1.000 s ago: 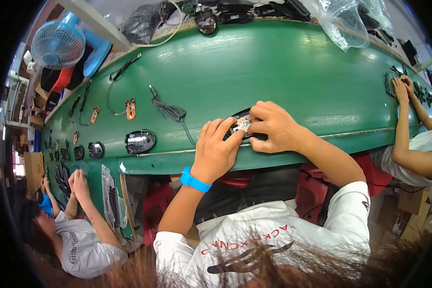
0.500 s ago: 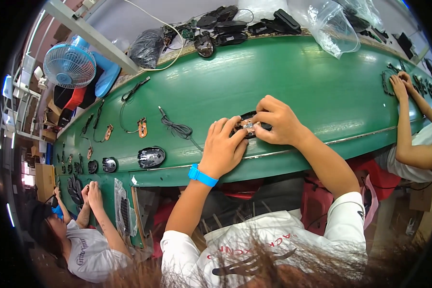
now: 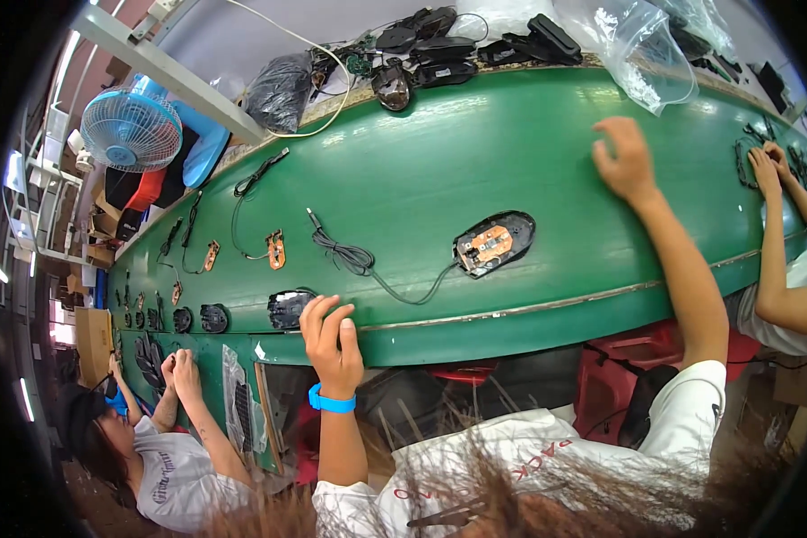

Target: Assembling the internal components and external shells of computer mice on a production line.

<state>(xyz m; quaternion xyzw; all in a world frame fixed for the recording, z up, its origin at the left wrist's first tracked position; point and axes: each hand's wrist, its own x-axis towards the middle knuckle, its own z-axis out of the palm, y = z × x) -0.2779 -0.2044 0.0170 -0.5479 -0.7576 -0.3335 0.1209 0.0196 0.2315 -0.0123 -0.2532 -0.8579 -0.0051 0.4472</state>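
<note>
My left hand (image 3: 334, 345), with a blue wristband, is at the near edge of the green bench, its fingers apart. Its fingertips overlap the right side of a black mouse shell (image 3: 287, 309); whether they touch it I cannot tell. My right hand (image 3: 626, 161) hangs over the bench, slightly blurred, fingers loosely curled and apart with nothing in them. Between the hands lies a black mouse base (image 3: 525, 231) with an orange circuit board (image 3: 487, 246) in it. Its black cable (image 3: 353, 259) runs left, bundled, to a plug.
More orange boards with cables (image 3: 276, 249) and mouse shells (image 3: 213, 317) line the green bench (image 3: 403, 152) to the left. Black mouse parts (image 3: 444, 72) and a clear bag of small white pieces (image 3: 641, 85) lie along the back. People work at both sides; a blue fan (image 3: 132, 130) stands far left.
Both hands have let go of the mouse base, which now lies exposed on the bench. My left hand moved left to the shell; my right hand moved right and away.
</note>
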